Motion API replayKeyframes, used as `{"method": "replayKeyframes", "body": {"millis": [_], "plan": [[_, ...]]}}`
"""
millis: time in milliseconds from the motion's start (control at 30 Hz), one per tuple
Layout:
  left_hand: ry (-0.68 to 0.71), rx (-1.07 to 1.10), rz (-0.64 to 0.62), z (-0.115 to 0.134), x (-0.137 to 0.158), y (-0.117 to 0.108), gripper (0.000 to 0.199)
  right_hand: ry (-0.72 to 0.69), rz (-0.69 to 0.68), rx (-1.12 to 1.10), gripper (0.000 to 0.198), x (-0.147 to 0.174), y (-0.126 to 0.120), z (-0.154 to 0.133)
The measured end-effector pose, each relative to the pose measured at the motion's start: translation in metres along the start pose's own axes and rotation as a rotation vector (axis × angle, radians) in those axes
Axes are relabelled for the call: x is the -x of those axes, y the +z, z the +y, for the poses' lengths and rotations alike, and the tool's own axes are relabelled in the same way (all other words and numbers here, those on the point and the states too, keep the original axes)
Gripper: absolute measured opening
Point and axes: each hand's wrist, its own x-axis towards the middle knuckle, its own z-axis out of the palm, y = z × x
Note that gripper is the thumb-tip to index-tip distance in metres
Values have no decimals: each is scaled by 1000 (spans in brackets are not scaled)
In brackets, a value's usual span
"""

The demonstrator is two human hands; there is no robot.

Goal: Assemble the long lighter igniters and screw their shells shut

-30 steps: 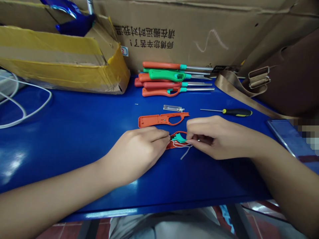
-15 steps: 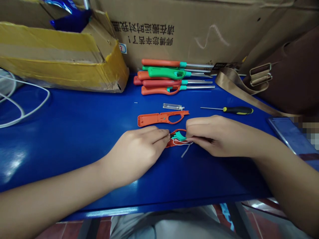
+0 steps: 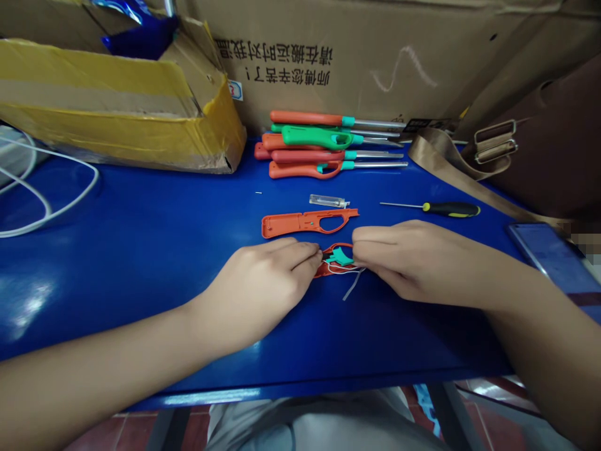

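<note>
My left hand (image 3: pixel 272 282) is closed on the left end of an orange lighter casing half (image 3: pixel 325 270), low over the blue table. A teal trigger (image 3: pixel 340 255) sits in that half, with white wires and a thin clear tube (image 3: pixel 351 287) trailing below it. At the casing's right end my right hand (image 3: pixel 399 260) is closed in a pinch, and its fingertips hide what they grip. Just beyond lies the other orange casing half (image 3: pixel 286 224), hollow side up. A clear fuel tank (image 3: pixel 327 200) rests behind it.
Several long-nosed lighters (image 3: pixel 310 138) are piled before a large cardboard box (image 3: pixel 366 56). To the right are a screwdriver (image 3: pixel 451 209), a brown strap (image 3: pixel 451 164) and a phone (image 3: pixel 554 250). A yellow-taped carton (image 3: pixel 141 138) and white cable (image 3: pixel 70 203) stand left.
The view has shifted slightly. My right hand has turned a little at the casing's right end, its fingers still pinched. My left hand keeps its hold on the casing.
</note>
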Motion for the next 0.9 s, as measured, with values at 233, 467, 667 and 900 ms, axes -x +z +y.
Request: {"method": "replayKeyframes", "body": {"millis": [233, 467, 667, 900], "plan": [[-20, 65, 56, -1, -1, 1, 24, 9, 25, 18, 19, -1, 0, 0], [-140, 268, 101, -4, -5, 7, 18, -5, 29, 118, 22, -2, -1, -1], [-261, 429, 109, -6, -7, 8, 13, 6, 39, 113, 22, -1, -1, -1], [-194, 322, 120, -2, -7, 6, 16, -21, 25, 211, 27, -3, 2, 0]]}}
